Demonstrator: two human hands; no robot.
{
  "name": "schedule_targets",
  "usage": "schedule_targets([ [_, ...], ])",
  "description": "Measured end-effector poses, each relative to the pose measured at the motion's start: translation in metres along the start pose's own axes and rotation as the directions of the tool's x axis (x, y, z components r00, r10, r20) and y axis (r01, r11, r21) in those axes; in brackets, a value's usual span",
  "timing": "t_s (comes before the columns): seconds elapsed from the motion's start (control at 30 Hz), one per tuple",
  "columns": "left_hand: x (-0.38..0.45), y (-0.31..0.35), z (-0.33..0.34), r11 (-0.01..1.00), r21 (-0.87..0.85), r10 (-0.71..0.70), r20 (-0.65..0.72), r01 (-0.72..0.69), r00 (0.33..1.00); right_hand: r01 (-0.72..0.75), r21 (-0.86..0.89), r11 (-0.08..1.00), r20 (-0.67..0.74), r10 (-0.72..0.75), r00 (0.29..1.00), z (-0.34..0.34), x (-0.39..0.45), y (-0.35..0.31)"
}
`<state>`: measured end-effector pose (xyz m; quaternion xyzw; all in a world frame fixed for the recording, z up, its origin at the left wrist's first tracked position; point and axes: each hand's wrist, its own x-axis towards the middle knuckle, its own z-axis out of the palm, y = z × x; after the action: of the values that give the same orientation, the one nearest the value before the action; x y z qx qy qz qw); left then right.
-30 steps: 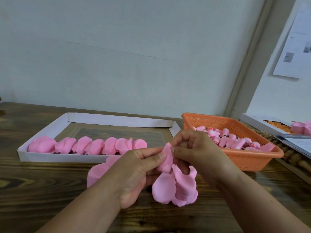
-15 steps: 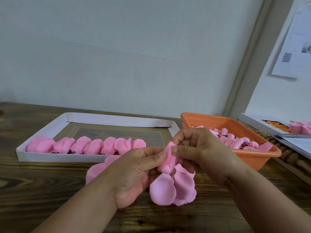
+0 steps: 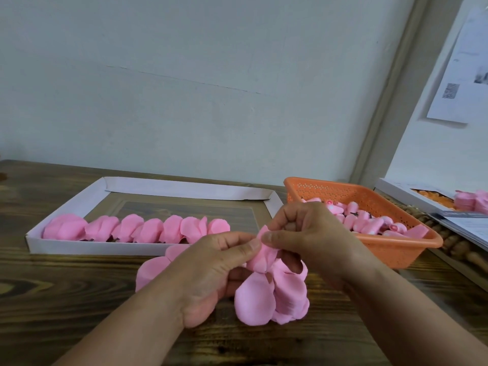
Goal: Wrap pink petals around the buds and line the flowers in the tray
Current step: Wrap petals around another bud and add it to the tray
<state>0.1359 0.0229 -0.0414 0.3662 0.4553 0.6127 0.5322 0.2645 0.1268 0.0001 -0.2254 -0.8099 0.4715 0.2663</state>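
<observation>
Colours and patterns on the work table.
Petals [image 3: 266, 294] and the row of flowers [image 3: 137, 229]: uniform pink. Tray [image 3: 87, 244]: white walls over a dark brown floor. Basket [image 3: 396, 249]: orange, its walls dotted with small holes, holding pink buds [image 3: 369, 223] with some white-spotted ends. Table [image 3: 66, 299]: dark brown wood with lighter streaked grain. Wall [image 3: 211, 75]: pale grey-blue. Paper sheet [image 3: 464, 75] at right: white with grey print.

Two hands [image 3: 264, 257] are here, both on one pink flower [image 3: 264, 257]. One white tray [image 3: 66, 243] holds about seven pink flowers [image 3: 137, 229] in one row. One orange basket [image 3: 396, 249] holds many pink buds [image 3: 369, 223], too many to count. Loose pink petals [image 3: 269, 297] sit in one pile.
</observation>
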Motion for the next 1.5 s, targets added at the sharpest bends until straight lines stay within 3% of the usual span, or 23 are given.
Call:
schedule_targets([
  [0.23,0.001,0.001,-0.002,0.997,-0.074,-0.007,0.025,0.009,1.0,-0.068,0.293,0.954,0.18,0.015,0.983,-0.009,-0.006,0.007],
  [0.77,-0.003,0.002,0.001,0.999,-0.021,-0.022,0.094,0.025,0.995,-0.028,0.309,0.951,0.14,-0.017,0.99,-0.005,-0.006,0.011],
  [1.0,-0.003,0.003,0.0,0.996,-0.079,-0.024,0.15,0.036,0.988,0.008,0.284,0.959,0.229,-0.076,0.97,-0.017,-0.011,0.011],
  [1.13,-0.005,0.006,0.001,0.991,-0.121,-0.04,0.19,0.064,0.981,0.037,0.228,0.973,0.171,-0.077,0.982,-0.016,-0.01,0.011],
  [1.5,-0.006,0.004,0.004,0.999,-0.004,-0.038,0.068,0.038,0.997,0.044,0.217,0.975,0.107,-0.069,0.992,-0.007,-0.015,0.009],
])
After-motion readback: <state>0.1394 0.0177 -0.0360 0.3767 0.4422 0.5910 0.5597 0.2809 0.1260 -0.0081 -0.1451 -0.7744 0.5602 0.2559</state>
